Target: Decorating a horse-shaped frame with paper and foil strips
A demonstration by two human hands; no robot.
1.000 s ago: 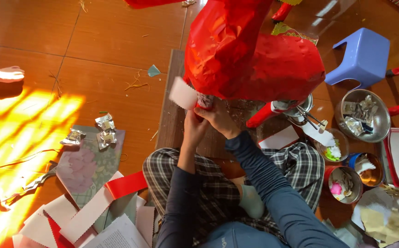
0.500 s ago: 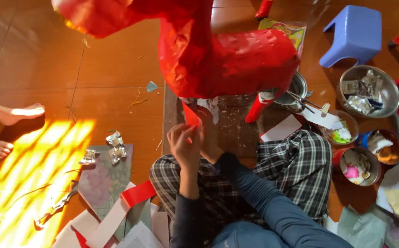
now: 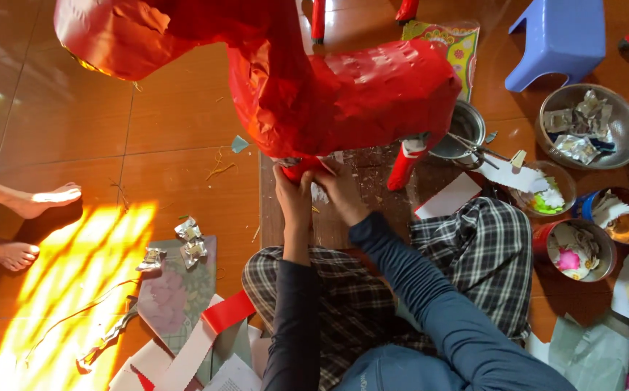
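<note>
- The red paper figure [image 3: 343,94] stands on a board [image 3: 343,203] on the floor; compared with a second ago, it sits further left in view and more of its body shows.
- Left hand [image 3: 294,197]: it has moved from holding a white-backed paper strip to pressing red paper onto the figure's underside, fingers closed on that paper.
- Right hand [image 3: 343,192]: touching the same spot just beside the left hand, fingers curled; whether it grips anything cannot be told.
- Judgement: the strip now appears to be applied and is being smoothed down.
- Right of the figure: metal bowl [image 3: 589,127] with foil scraps; blue stool [image 3: 560,40] beyond it.
- Left of the figure: another person's bare feet [image 3: 28,228].
</note>
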